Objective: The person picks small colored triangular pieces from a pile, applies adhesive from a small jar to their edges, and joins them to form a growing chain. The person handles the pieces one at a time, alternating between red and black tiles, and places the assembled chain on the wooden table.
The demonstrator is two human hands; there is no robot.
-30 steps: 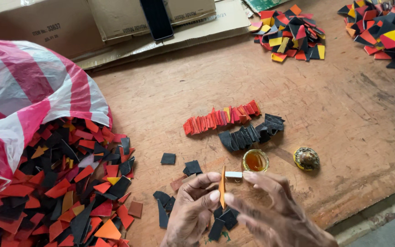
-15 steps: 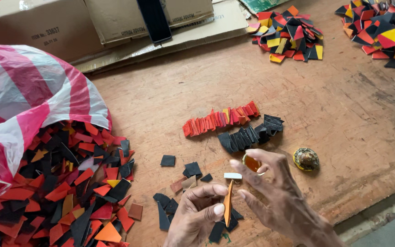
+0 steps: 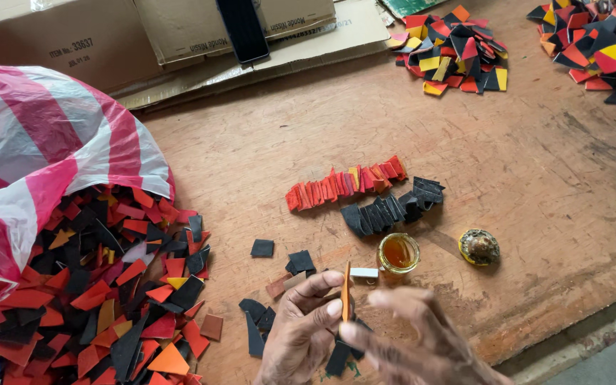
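Left hand (image 3: 301, 331): fingers (image 3: 326, 308) curl round a thin orange piece (image 3: 346, 292), thumb and forefinger pinching it so it stands on edge, just in front of the glue jar (image 3: 398, 253).
Right hand (image 3: 411, 335): fingers (image 3: 365, 334) spread and loosely open, motion-blurred; one fingertip meets the lower end of the orange piece. Whether it grips the piece I cannot tell.
Orange piece: upright between the two hands, above the worktop (image 3: 536, 178), near the jar's left side.
Glue jar: small, round, open, amber liquid inside; its lid (image 3: 478, 247) lies just to the right of it.
White stick (image 3: 363, 272): lies touching the jar's lower left.
Rows: a red row (image 3: 346, 184) and a black row (image 3: 392, 207) of overlapped pieces lie just behind the jar.
Striped bag (image 3: 44, 157): far left of the jar, spilling a heap of cut pieces (image 3: 94, 299).
Hidden: black scraps (image 3: 340, 356) under the hands are partly covered; both wrists are cut off by the lower edge; the heap runs out of view at left.
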